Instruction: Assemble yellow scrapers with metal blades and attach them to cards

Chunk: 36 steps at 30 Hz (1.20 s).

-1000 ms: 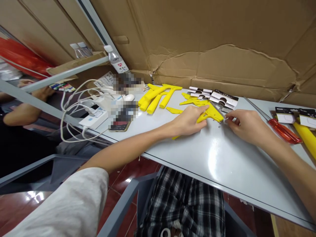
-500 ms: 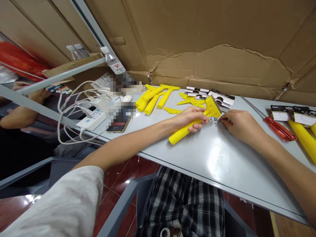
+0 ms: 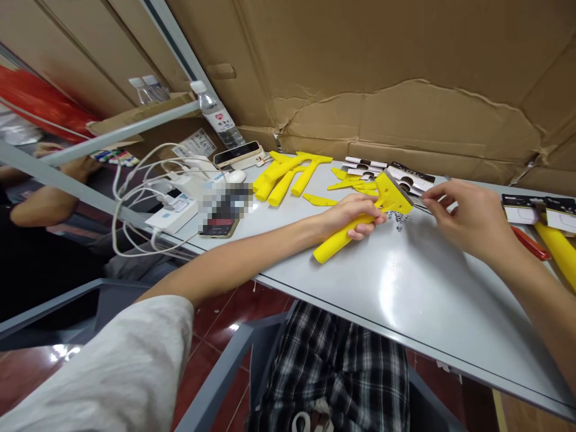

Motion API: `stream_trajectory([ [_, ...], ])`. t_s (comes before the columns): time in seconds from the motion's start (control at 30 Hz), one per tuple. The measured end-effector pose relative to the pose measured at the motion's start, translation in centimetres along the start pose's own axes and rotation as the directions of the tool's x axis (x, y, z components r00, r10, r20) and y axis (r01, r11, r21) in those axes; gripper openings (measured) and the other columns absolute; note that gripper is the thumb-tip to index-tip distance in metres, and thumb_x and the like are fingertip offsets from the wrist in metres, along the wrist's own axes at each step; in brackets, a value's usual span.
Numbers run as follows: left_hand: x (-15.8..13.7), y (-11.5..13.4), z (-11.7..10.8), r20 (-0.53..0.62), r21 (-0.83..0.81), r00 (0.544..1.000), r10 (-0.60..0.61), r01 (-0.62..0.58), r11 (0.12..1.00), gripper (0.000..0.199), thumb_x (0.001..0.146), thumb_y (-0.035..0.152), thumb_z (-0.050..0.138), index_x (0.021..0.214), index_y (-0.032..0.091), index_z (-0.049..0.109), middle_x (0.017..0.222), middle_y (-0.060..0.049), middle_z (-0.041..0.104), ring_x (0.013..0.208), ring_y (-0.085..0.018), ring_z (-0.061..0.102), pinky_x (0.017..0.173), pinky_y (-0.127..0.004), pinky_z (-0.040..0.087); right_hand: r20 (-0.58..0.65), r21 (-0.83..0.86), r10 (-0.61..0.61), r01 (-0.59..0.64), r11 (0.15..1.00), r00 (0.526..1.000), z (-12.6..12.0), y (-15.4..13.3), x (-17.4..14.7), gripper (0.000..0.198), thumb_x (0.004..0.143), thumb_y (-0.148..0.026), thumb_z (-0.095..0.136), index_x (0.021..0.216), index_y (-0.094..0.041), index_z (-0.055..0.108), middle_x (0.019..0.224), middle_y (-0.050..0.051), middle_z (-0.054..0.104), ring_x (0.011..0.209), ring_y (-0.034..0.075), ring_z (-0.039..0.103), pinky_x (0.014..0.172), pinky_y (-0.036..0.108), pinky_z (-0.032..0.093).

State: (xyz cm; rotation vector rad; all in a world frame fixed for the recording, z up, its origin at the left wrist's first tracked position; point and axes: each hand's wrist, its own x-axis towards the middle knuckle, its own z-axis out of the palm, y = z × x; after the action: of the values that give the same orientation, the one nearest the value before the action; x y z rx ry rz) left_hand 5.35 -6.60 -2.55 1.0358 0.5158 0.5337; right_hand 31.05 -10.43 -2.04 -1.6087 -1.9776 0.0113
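My left hand (image 3: 353,215) grips the handle of a yellow scraper (image 3: 335,240) and holds it slanted just above the grey table (image 3: 405,288). The scraper's wide head (image 3: 390,193) points up and away from me. My right hand (image 3: 468,219) hovers just right of the head, thumb and forefinger pinched close together. Whether anything small sits between them is too fine to see. A few tiny dark screws (image 3: 398,219) lie on the table under the scraper head.
More yellow handles (image 3: 283,177) and flat yellow parts (image 3: 346,183) lie behind, beside black-and-white cards (image 3: 407,177). At the right are a red screwdriver (image 3: 531,245) and carded yellow scrapers (image 3: 555,240). A power strip (image 3: 173,210), cables, a phone (image 3: 219,227) and another person's arm (image 3: 36,207) are at the left.
My left hand took the scraper by its handle and lifted its head off the table. My right hand rose from the screws and moved right and away.
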Motion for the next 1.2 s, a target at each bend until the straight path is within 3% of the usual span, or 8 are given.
stream_trajectory([
  [0.1, 0.1, -0.3, 0.1, -0.017, -0.018, 1.000, -0.011, 0.011, 1.000, 0.028, 0.075, 0.020, 0.074, 0.087, 0.019, 0.048, 0.075, 0.002, 0.060, 0.043, -0.002, 0.041, 0.034, -0.016, 0.024, -0.077, 0.145, -0.021, 0.032, 0.989, 0.997, 0.3, -1.1, -0.4, 0.021, 0.093, -0.036, 0.060, 0.097, -0.020, 0.074, 0.102, 0.005, 0.071, 0.083, 0.013, 0.063, 0.070, 0.027, 0.049],
  [0.23, 0.3, -0.7, 0.1, -0.019, -0.008, 1.000, -0.018, 0.017, 1.000, 0.025, 0.077, 0.020, 0.073, 0.088, 0.018, 0.050, 0.076, 0.001, 0.061, 0.044, -0.003, 0.043, 0.034, -0.016, 0.026, -0.040, 0.218, -0.082, 0.088, 0.972, 0.996, 1.3, -2.1, -1.2, 0.019, 0.093, -0.034, 0.060, 0.097, -0.022, 0.073, 0.101, 0.004, 0.071, 0.081, 0.012, 0.063, 0.067, 0.025, 0.051],
  [1.2, -0.1, -0.9, 0.5, -0.013, 0.032, 1.000, 0.013, -0.013, 0.999, 0.031, 0.076, 0.023, 0.074, 0.084, 0.021, 0.044, 0.075, 0.003, 0.060, 0.043, -0.003, 0.043, 0.034, -0.017, 0.028, -0.075, 0.223, -0.114, 0.128, 0.966, 0.991, 2.1, -3.1, -1.9, 0.012, 0.092, -0.027, 0.062, 0.095, -0.020, 0.071, 0.093, 0.003, 0.068, 0.071, 0.009, 0.060, 0.062, 0.024, 0.049],
])
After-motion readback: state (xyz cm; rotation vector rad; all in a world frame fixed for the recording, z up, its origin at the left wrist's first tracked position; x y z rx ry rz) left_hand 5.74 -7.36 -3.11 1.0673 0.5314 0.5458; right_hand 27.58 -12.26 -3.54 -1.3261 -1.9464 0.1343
